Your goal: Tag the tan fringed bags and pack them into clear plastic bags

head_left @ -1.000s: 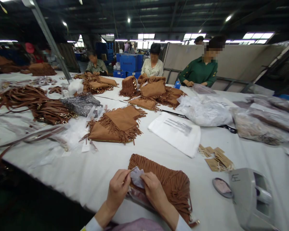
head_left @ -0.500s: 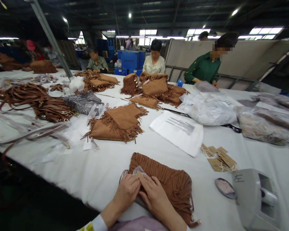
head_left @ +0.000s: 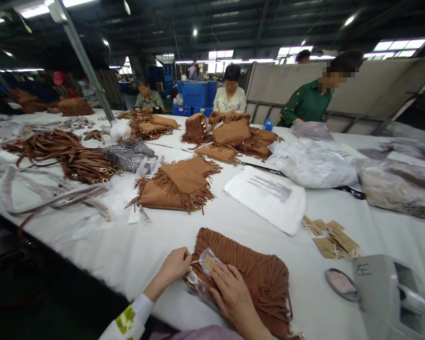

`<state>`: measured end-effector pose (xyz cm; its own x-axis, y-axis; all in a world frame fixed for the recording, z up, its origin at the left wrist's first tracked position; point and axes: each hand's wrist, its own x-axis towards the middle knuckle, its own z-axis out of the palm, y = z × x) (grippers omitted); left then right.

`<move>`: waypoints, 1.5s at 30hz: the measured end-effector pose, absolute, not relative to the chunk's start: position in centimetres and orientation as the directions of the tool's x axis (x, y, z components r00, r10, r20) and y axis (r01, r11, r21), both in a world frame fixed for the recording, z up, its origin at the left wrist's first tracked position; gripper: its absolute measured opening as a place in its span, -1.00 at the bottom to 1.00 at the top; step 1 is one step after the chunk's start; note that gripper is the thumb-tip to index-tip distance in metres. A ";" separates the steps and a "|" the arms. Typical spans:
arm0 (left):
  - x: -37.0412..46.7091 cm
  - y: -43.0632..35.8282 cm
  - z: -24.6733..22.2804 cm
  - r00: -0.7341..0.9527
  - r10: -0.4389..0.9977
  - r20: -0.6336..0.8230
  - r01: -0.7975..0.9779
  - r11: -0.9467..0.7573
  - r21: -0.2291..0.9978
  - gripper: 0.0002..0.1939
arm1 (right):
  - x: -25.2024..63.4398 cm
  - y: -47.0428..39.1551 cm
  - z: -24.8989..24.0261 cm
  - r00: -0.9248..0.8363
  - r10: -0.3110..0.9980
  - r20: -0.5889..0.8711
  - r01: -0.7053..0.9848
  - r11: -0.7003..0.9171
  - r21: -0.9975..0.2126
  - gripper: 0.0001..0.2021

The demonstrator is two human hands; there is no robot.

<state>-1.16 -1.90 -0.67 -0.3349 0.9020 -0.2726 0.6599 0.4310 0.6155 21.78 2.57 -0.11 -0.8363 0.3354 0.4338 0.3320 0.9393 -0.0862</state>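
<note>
A brown suede fringed bag lies flat on the table in front of me. On its left part rests a tan hang tag with clear plastic around it. My left hand is closed at the bag's left edge, pinching the white string that runs from the tag. My right hand lies flat over the bag, its fingers stretched out and the fingertips on the tag's lower edge. Below the left hand, a metal ring shows at the bag's side, beside more clear plastic.
A grey tape dispenser and a round dish stand at right, near loose tan tags. Beyond lie a white printed cloth bag, stacked fringed bags and brown straps. Several co-workers sit or stand across the table.
My hands were together over the tag; the left has moved away to the left and the right has flattened onto the bag. The tag and its string are more exposed now.
</note>
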 end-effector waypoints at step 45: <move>-1.0 0.1 1.0 -0.299 0.948 -0.107 0.558 0.264 0.787 -0.70 | 22.0 1.6 1.4 -0.790 0.483 0.378 0.362 0.865 -0.348 -0.64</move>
